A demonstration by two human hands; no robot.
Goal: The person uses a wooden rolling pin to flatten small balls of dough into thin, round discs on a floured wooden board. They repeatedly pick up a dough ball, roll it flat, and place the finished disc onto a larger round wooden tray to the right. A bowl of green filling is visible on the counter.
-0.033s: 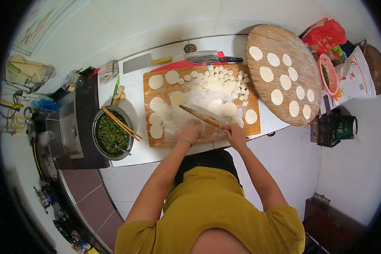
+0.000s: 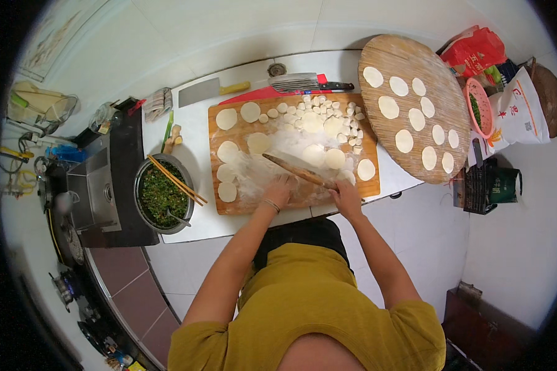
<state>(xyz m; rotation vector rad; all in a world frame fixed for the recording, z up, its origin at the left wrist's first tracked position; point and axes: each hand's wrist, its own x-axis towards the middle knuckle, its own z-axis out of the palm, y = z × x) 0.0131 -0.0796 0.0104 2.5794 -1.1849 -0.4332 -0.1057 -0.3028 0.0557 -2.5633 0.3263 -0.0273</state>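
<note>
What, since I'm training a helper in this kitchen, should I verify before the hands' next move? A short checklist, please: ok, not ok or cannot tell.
1. Right hand on the rolling pin: ok, at its right end.
2. Left hand holding dough: cannot tell; its fingers blend into the flour.
3. Flour on the cutting board: ok, white dusting across the middle.
4. Blades away from hands: ok; cleaver and black-handled knife lie behind the board.
5. Left-edge rounds well spaced: not ok, they crowd together.
6. Tray rounds apart on the round wooden tray: ok.
</note>
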